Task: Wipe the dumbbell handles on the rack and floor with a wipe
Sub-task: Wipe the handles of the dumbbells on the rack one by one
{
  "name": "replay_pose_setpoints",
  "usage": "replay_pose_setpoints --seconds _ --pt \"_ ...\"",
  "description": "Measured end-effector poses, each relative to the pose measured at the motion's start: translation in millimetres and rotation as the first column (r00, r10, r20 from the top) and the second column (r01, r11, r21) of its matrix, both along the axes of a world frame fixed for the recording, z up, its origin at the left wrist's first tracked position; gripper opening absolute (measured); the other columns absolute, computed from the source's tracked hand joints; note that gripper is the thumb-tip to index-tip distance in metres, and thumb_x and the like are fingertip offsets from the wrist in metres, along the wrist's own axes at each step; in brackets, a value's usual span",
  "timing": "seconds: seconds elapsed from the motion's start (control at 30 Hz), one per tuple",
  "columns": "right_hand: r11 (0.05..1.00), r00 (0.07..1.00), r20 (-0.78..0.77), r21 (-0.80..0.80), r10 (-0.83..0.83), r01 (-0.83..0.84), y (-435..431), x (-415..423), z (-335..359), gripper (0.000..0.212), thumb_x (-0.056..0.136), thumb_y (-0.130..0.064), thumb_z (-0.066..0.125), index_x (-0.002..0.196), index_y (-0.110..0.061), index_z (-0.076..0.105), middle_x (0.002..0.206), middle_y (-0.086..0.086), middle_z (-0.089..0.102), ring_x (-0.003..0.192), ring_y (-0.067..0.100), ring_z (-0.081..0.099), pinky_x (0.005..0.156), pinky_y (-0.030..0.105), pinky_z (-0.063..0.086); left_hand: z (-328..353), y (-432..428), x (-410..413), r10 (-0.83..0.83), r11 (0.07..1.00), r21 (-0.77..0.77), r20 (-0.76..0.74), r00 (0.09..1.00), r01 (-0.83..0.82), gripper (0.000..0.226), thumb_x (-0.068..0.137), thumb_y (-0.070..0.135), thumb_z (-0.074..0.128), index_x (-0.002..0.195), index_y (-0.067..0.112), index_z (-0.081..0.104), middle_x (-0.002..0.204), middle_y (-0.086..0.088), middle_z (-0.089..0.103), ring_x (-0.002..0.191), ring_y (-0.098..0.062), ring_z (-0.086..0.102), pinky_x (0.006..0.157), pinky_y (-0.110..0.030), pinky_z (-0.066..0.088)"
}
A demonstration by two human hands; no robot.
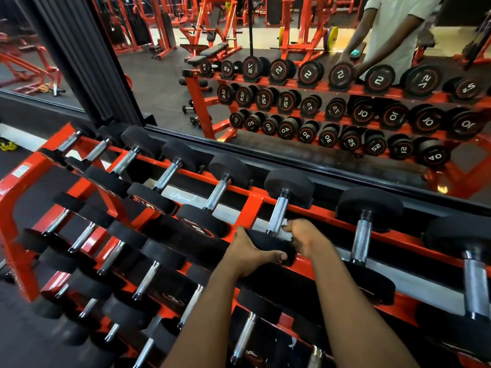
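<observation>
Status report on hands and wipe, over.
Left hand grips near dumbbell head. Right hand holds wipe at lower end of its handle. Nothing blocking.

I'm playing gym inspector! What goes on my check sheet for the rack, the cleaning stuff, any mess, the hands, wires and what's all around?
Surface: red tiered rack, with dumbbells in rows on each tier.
Job's things: white wipe at the near end of one top-tier dumbbell handle.
Clutter: small yellow item on the floor at far left; too small to tell what it is.
Hands: left hand grips that dumbbell's near head; right hand holds the wipe against the handle.
Cables: nothing seen.
Surroundings: mirror behind the rack, reflecting orange machines and a person in a white shirt.
</observation>
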State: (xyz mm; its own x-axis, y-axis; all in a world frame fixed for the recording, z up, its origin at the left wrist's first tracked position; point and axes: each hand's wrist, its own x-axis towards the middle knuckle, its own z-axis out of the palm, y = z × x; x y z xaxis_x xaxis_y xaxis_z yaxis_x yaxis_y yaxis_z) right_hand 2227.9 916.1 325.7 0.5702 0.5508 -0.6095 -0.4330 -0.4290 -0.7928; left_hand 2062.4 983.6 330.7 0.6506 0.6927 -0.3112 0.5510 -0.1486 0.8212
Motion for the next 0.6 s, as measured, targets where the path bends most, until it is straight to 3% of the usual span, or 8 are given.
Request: replay_pose_setpoints --seconds 0.1,0.23,0.3,0.4,0.47,0.5,0.6 --pt "0.989 0.989 -0.031 0.033 -0.145 0.146 16.1 5.2 10.2 0.024 0.088 0.006 0.040 0.095 0.003 0.062 0.089 0.019 0.066 0.079 0.031 0.065 0.065 0.040 0.056 2.2 1.0 0.0 -0.006 1.000 0.010 -0.015 1.000 0.006 0.114 0.033 0.074 0.091 0.121 0.025 0.038 0.119 0.005 0.056 0.110 -0.013 0.057 0.098 -0.037 0.054" --pt "0.994 0.994 0.101 -0.099 0.048 -0.038 -3.8 -10.7 25.4 0.021 0.092 -0.001 0.047 0.075 -0.008 0.058 0.069 0.009 0.053 0.058 0.019 0.050 0.055 0.030 0.043 2.2 0.9 -0.3 -0.009 1.000 0.001 -0.012 1.000 0.009 0.110 0.035 0.070 0.092 0.120 0.025 0.038 0.118 0.007 0.055 0.110 -0.013 0.057 0.098 -0.037 0.053" --pt "0.989 0.988 0.143 -0.137 0.066 -0.046 -2.6 -11.7 23.6 0.014 0.090 -0.009 0.053 0.081 -0.007 0.063 0.074 0.011 0.060 0.061 0.020 0.054 0.054 0.028 0.043 0.1 0.2 0.2 0.008 1.000 -0.010 0.011 1.000 -0.008 0.111 0.033 0.068 0.093 0.120 0.026 0.038 0.119 0.007 0.057 0.111 -0.012 0.058 0.099 -0.038 0.053" --pt "0.994 0.990 0.123 -0.081 -0.061 0.071 18.0 -1.6 15.8 0.025 0.086 -0.010 0.052 0.105 -0.001 0.066 0.097 0.020 0.070 0.079 0.033 0.069 0.067 0.044 0.060 0.6 -0.3 -0.3 0.015 1.000 -0.009 0.005 1.000 -0.015 0.112 0.034 0.068 0.093 0.121 0.025 0.038 0.119 0.006 0.057 0.111 -0.013 0.057 0.099 -0.039 0.053" --pt "0.995 0.993 0.075 -0.026 -0.093 0.095 22.3 1.3 8.5 0.026 0.087 -0.007 0.048 0.101 0.001 0.068 0.096 0.023 0.072 0.083 0.036 0.071 0.080 0.051 0.058 0.3 0.3 -0.6 0.006 1.000 -0.010 -0.004 1.000 -0.007 0.116 0.033 0.070 0.093 0.124 0.025 0.037 0.121 0.005 0.056 0.113 -0.014 0.057 0.100 -0.039 0.053" --pt "0.997 0.993 0.105 -0.038 -0.060 0.064 18.2 -1.2 11.2 0.024 0.089 -0.008 0.048 0.097 0.001 0.069 0.092 0.021 0.072 0.080 0.033 0.070 0.080 0.048 0.058 0.2 0.2 -0.6 0.003 1.000 -0.008 -0.001 1.000 -0.003 0.117 0.032 0.071 0.092 0.125 0.025 0.037 0.122 0.005 0.056 0.114 -0.015 0.057 0.101 -0.039 0.053" --pt "0.973 0.942 0.305 -0.220 0.141 -0.075 2.2 -9.9 14.9 0.018 0.094 -0.014 0.052 0.090 -0.003 0.067 0.084 0.015 0.065 0.067 0.024 0.058 0.060 0.032 0.047 1.0 0.1 -0.4 0.000 1.000 -0.001 -0.003 1.000 0.000 0.113 0.035 0.069 0.092 0.122 0.024 0.037 0.122 0.004 0.056 0.113 -0.015 0.057 0.100 -0.039 0.053"
